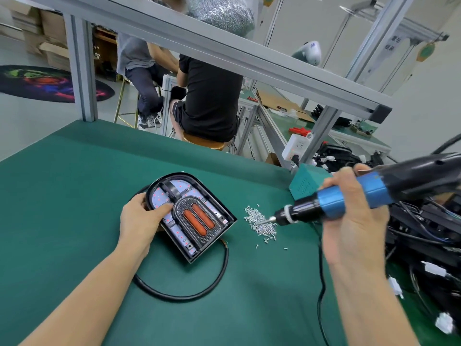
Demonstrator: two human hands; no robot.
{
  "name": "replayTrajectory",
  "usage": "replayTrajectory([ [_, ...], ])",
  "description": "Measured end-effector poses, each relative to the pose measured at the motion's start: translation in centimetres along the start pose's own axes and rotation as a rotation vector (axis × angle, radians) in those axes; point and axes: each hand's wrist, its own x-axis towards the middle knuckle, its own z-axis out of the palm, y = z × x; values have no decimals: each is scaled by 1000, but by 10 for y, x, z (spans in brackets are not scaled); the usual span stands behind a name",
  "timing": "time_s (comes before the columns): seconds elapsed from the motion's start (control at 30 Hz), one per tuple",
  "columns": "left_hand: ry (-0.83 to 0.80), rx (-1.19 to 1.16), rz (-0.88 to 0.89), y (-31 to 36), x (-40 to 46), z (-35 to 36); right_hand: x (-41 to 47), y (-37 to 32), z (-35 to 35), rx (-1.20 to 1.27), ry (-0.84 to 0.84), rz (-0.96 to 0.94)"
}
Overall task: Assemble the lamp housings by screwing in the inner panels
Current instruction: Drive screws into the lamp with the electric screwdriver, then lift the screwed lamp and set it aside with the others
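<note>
The lamp housing [192,216] lies flat on the green tabletop [74,196] and serves as the reference point. Nearest the camera, a black cable [199,290] loops on the tabletop just in front of the housing and runs under its near edge. The left hand [139,221] grips the housing's left rim; its fingers [162,208] curl over the rim and press on the inner panel [197,221], which sits inside the housing and carries two orange oblong lenses. To the right of the housing, a pile of small silver screws [259,224] lies on the tabletop, apart from the housing. The right hand [354,216] is clenched around the blue barrel of an electric screwdriver [349,198], held nearly horizontal; the bit tip touches the screw pile. Beyond the pile, a green metal box [305,182] stands at the tabletop's far edge. A heap of black wired parts [424,233] lies further right. Behind the housing, past the tabletop, two persons [209,101] sit on stools with their backs turned.
</note>
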Motion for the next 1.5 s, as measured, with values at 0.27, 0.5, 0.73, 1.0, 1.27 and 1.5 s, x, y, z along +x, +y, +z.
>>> replayTrajectory([
  [0.27, 3, 82, 20, -3, 3, -3, 30, -31, -66, -408, 75, 80],
  [0.5, 2, 99, 46, -5, 3, -4, 57, -11, -116, -902, 14, 349],
  [0.73, -11, 70, 64, -4, 1, -3, 77, 38, -124, -1197, -199, 697],
  [1.0, -17, 97, 61, -2, -1, -4, 80, 80, -106, -1680, -359, 768],
  [1.27, -13, 100, 69, -2, -1, -4, 79, 101, -103, -2133, -532, 601],
  [1.5, -11, 79, 76, -2, -2, -3, 86, 107, -110, -2227, -785, 572],
])
